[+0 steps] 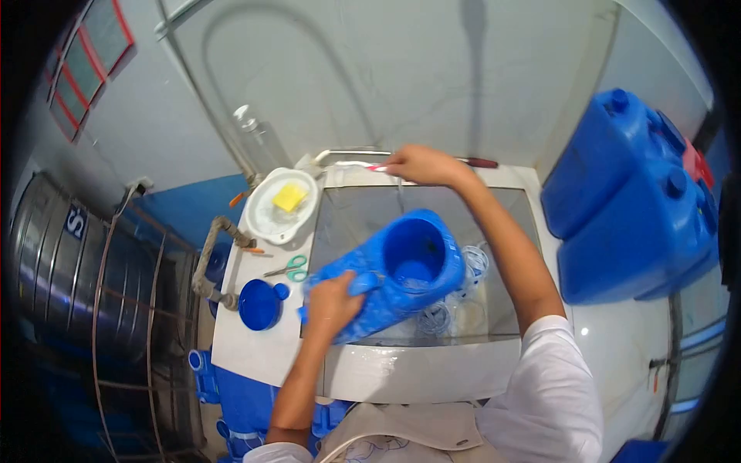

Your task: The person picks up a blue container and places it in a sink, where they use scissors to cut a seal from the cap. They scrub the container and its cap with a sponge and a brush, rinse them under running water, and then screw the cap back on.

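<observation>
Our left hand point(332, 305) grips the blue container point(394, 309) by its handle; our right hand point(424, 164) pinches a pink-and-white tool point(377, 167). A loosening left grip could let the container slip or roll, we judge. Its body lies beneath and right of the left fingers, nearer than the right, over the sink point(336, 216).

Two hands point(333, 305) point(423, 165); one held blue container point(397, 310); one sponge point(289, 197); one white basin point(266, 222); one scissors pair point(296, 268).
</observation>
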`<state>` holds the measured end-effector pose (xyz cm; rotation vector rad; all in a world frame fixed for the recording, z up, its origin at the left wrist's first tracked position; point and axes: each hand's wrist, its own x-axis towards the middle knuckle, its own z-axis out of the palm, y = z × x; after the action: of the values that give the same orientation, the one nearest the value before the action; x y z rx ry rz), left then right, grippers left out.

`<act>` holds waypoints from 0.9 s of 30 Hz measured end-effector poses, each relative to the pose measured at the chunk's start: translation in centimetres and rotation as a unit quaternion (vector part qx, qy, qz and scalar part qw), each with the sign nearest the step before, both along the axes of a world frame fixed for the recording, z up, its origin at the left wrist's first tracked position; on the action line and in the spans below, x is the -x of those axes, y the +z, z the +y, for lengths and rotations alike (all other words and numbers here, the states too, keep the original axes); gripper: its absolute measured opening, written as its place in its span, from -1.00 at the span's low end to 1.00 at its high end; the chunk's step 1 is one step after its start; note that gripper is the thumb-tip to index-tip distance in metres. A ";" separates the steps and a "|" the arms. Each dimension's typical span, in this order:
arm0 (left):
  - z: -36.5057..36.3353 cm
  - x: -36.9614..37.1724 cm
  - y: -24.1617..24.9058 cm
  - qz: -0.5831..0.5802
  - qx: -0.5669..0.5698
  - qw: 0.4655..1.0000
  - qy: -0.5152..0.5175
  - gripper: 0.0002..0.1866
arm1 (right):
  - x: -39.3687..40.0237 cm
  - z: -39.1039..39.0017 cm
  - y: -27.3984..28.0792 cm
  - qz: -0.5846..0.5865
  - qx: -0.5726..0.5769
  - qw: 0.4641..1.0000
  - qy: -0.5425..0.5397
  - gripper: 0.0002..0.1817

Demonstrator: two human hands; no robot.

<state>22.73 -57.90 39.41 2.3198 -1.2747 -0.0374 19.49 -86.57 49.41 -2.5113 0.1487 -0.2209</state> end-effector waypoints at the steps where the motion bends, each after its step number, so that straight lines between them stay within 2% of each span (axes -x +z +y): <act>1: 1.0 -0.6 2.0 -0.002 0.016 1.000 0.003 -0.68 | 3.4 -1.6 -0.6 -0.008 -0.058 0.998 -0.036 -0.69; 2: 2.4 -1.7 3.1 -0.030 0.025 0.999 0.018 -0.68 | 6.7 -3.0 -1.4 -0.017 -0.115 0.991 -0.070 -0.71; 5: 7.1 -4.4 7.9 0.047 0.101 0.993 0.038 -0.71 | 13.4 -4.8 -5.2 -0.055 -0.172 0.980 -0.088 -0.76; 7: 9.7 -6.6 8.8 0.002 0.153 0.988 0.022 -0.72 | 16.0 -3.6 -6.5 -0.017 -0.219 0.965 -0.146 -0.76; 8: 10.8 -7.5 8.2 -0.031 0.240 0.969 0.055 -0.76 | 16.9 -3.0 -6.6 -0.017 -0.219 0.964 -0.149 -0.76; 9: 12.0 -8.1 9.1 0.002 0.217 0.974 0.065 -0.78 | 17.6 -1.9 -5.7 0.004 -0.159 0.971 -0.178 -0.75; 10: 15.4 -12.3 7.0 -0.050 0.160 0.983 0.077 -0.71 | 18.0 -0.9 -5.3 0.022 -0.100 0.973 -0.207 -0.74; 12: 19.2 -15.8 2.0 0.017 0.407 0.909 0.088 -0.66 | 18.5 0.5 -6.4 -0.021 -0.106 0.979 -0.175 -0.74; 13: 19.7 -16.2 1.6 0.014 0.420 0.901 0.108 -0.66 | 18.6 1.1 -7.2 -0.062 -0.110 0.982 -0.138 -0.73; 14: 20.2 -16.8 1.3 0.003 0.400 0.908 0.124 -0.66 | 18.4 1.5 -8.5 -0.062 -0.039 0.990 -0.121 -0.72; 18: 20.3 -17.3 1.8 -0.009 0.365 0.918 0.155 -0.66 | 18.0 1.4 -7.6 -0.041 -0.034 0.986 -0.160 -0.73; 20: 20.4 -17.4 2.1 -0.013 0.359 0.920 0.157 -0.66 | 18.0 2.4 -7.1 -0.020 0.041 0.988 -0.145 -0.74; 23: 20.2 -17.4 2.1 -0.010 0.359 0.919 0.162 -0.67 | 18.2 2.6 -6.7 -0.033 0.084 0.988 -0.125 -0.73; 25: 20.2 -17.6 2.5 -0.010 0.354 0.920 0.165 -0.67 | 18.1 3.5 -5.7 -0.065 0.047 0.992 -0.101 -0.73; 27: 20.3 -17.5 2.5 -0.009 0.354 0.920 0.166 -0.67 | 18.1 2.8 -4.7 0.037 0.014 0.978 -0.205 -0.73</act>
<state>40.24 -37.59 41.90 1.8505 -0.7075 0.4820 1.43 -83.79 44.69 -2.4928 0.7000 -0.2957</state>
